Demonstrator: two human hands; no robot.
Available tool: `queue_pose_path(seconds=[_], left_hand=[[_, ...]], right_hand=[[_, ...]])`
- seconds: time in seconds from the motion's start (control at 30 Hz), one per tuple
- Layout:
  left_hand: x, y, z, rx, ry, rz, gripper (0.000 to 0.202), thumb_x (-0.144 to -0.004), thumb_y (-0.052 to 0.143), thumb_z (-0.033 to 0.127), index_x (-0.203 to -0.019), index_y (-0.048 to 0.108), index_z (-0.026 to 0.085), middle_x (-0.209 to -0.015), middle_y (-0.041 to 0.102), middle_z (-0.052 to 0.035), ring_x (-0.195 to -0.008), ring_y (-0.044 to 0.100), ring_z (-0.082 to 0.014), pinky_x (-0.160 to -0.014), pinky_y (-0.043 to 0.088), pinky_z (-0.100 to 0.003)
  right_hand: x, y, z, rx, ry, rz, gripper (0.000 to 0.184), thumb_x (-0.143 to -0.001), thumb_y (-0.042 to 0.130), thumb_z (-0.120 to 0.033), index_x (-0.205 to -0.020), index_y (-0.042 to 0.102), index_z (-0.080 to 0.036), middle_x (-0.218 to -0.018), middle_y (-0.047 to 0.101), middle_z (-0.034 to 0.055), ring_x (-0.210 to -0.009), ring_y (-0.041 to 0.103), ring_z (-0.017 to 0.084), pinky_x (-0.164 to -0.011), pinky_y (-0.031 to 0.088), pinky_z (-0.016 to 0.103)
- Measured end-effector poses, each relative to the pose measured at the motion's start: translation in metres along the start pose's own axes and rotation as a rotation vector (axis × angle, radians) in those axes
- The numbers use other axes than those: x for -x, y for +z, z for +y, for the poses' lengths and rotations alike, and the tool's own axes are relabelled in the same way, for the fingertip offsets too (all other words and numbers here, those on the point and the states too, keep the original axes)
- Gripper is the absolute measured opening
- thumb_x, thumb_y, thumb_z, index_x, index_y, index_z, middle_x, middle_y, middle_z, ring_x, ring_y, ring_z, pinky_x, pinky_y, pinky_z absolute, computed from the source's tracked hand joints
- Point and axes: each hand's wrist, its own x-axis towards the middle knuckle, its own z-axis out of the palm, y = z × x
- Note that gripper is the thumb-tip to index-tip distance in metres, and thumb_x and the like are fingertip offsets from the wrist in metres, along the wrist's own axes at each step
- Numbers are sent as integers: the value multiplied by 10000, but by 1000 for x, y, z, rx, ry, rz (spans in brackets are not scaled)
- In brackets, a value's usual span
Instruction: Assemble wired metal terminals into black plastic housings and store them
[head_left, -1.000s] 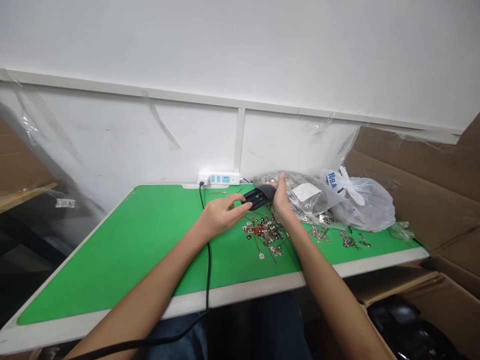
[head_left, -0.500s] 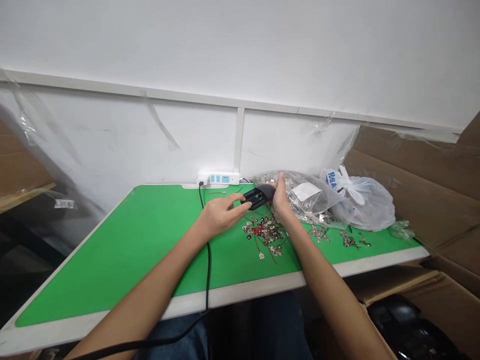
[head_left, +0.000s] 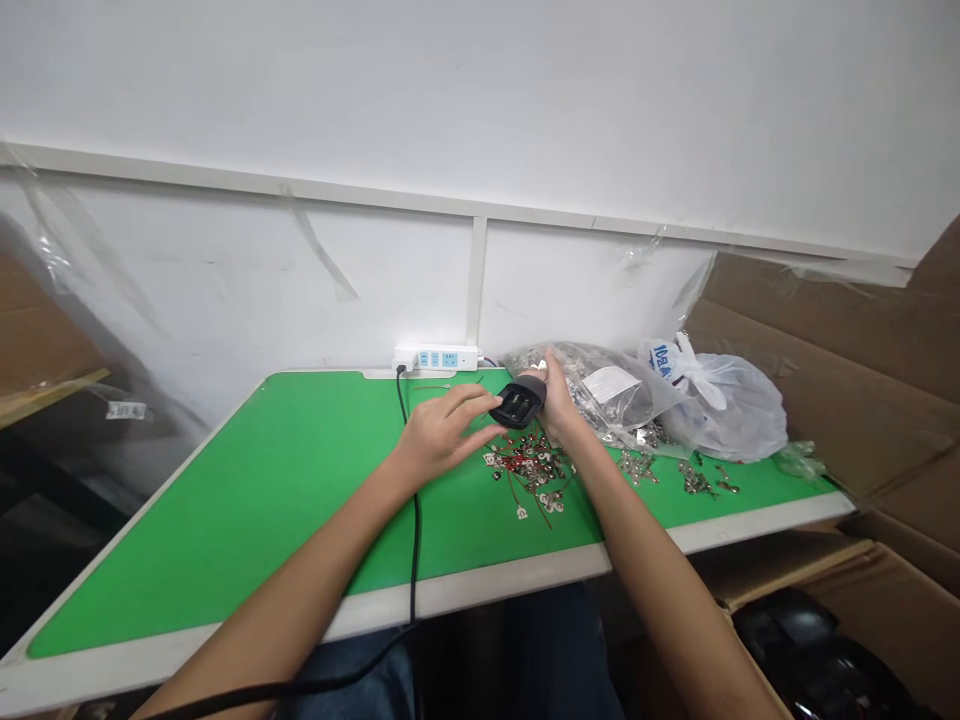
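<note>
A black plastic housing (head_left: 519,402) with a hollow, compartment-like inside is held up above the table, its open side facing me. My right hand (head_left: 556,400) grips its right end, with the thumb pointing up. At its left edge, the fingers and thumb of my left hand (head_left: 450,430) close on the rim. Small metal contact pieces (head_left: 532,460), some with red wires, lie in a loose heap on the green tabletop (head_left: 300,500) just below the housing. What the housing belongs to I cannot make out.
Behind my right hand lies a clear bag of metal parts (head_left: 607,385), beside a tied white plastic bag (head_left: 735,405). A white power strip (head_left: 439,357) sits by the wall, and its black cable (head_left: 417,540) crosses the table. Black parts (head_left: 817,650) fill a cardboard box at lower right.
The housing has turned in my hands, so its hollow side faces me more squarely. My left fingers have shifted from its inside to its left rim.
</note>
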Motion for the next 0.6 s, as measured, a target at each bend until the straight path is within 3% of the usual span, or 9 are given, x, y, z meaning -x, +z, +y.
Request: queue_pose_path(seconds=[0.13, 0.37, 0.6], left_hand=[[-3, 1, 11, 212, -105, -13, 204, -984, 700, 311, -1150, 625, 218, -970, 723, -15, -585, 592, -68, -586, 517, -222], [-11, 4, 25, 494, -235, -27, 173, -931, 765, 276, -1055, 650, 236, -1023, 644, -12, -593, 480, -52, -557, 473, -216], [-12, 8, 34, 720, -412, -113, 158, -937, 742, 333, -1013, 649, 232, -1061, 620, -42, -738, 600, -100, -628, 574, -261]], right_hand=[[6, 5, -5, -62, 131, -71, 787, -884, 311, -876, -659, 646, -201, -502, 563, 37, -461, 452, 154, -476, 386, 290], [11, 13, -9, -17, 291, -149, 761, -870, 377, -894, -598, 590, -215, -469, 574, 36, -429, 474, 152, -424, 403, 281], [12, 14, -9, 16, 288, -239, 772, -871, 344, -904, -523, 525, -239, -425, 518, 33, -405, 424, 145, -430, 377, 291]])
